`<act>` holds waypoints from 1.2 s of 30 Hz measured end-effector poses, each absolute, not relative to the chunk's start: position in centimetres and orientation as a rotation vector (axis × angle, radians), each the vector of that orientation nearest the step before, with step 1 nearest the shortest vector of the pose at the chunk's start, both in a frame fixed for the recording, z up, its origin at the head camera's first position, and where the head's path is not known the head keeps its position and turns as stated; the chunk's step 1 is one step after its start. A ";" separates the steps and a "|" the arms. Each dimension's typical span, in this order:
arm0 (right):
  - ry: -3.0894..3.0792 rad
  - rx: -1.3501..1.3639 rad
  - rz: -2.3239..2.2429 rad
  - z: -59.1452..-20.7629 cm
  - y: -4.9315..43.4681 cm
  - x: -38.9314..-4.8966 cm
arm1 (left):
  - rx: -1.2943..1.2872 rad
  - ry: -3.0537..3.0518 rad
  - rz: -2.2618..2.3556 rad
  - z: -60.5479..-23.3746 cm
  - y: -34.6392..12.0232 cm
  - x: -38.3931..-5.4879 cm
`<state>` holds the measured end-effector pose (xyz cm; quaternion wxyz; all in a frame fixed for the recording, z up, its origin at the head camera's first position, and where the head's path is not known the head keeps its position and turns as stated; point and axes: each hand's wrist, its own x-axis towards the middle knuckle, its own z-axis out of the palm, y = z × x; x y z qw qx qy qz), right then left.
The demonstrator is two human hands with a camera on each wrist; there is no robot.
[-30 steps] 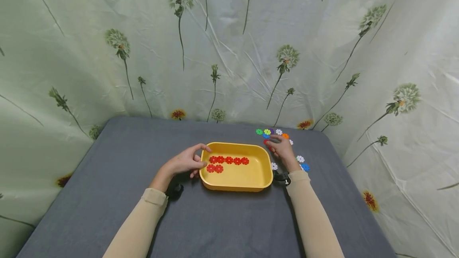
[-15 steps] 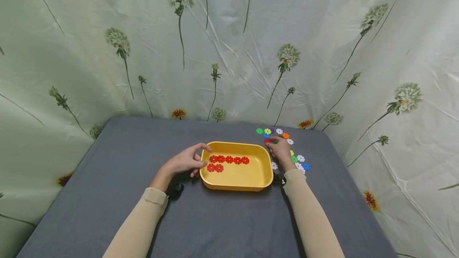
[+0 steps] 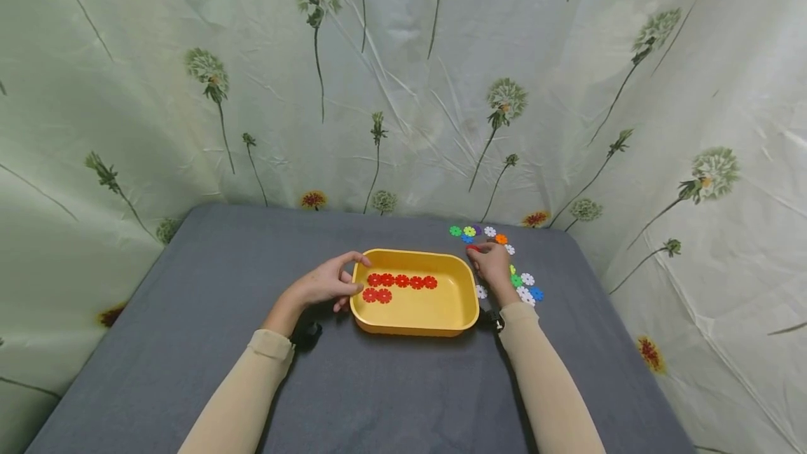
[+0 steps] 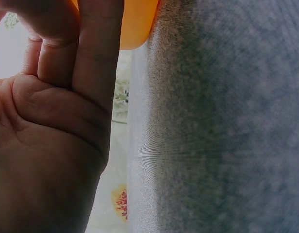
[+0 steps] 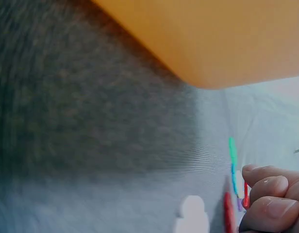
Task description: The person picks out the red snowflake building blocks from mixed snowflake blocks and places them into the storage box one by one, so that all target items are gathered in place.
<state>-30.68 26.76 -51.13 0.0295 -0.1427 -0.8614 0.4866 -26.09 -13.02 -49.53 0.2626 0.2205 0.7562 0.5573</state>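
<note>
My left hand [image 3: 324, 282] grips the left end of a yellow plastic tub [image 3: 419, 331], thumb and index finger over the rim; its fingers also reach the tub [image 4: 137, 24] in the left wrist view. Inside the tub, several red snowflake discs [image 3: 402, 281] lie in two rows. Beyond its right end, my right hand [image 3: 493, 265] pinches a red snowflake disc [image 3: 472, 248] at the fingertips. The right wrist view shows that disc edge-on by the fingers [image 5: 273, 208], with another red disc [image 5: 229, 213] on the cloth nearby.
Green [image 3: 455, 230], yellow [image 3: 469, 231] and orange discs [image 3: 501, 239] lie behind the right hand, with purple, blue and white ones. More white [image 3: 527, 279] and blue discs [image 3: 536, 293] lie right of the wrist. A grey cloth [image 3: 208, 300] covers the table; a floral curtain [image 3: 403, 90] stands behind.
My right hand has shifted slightly left and its fingertips have drawn together on the red disc. The left hand and the tub have stayed in place.
</note>
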 end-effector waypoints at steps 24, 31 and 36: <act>-2.423 -0.269 1.697 -42.8 25.0 -27.6 | 0.608 2.027 1.523 -49.8 -12.8 -26.3; -2.434 -0.151 1.798 -42.7 22.3 -25.8 | 0.603 2.022 1.526 -49.6 -12.9 -26.2; -2.466 -0.081 1.868 -43.3 20.4 -24.5 | 0.596 2.028 1.522 -49.7 -12.9 -26.3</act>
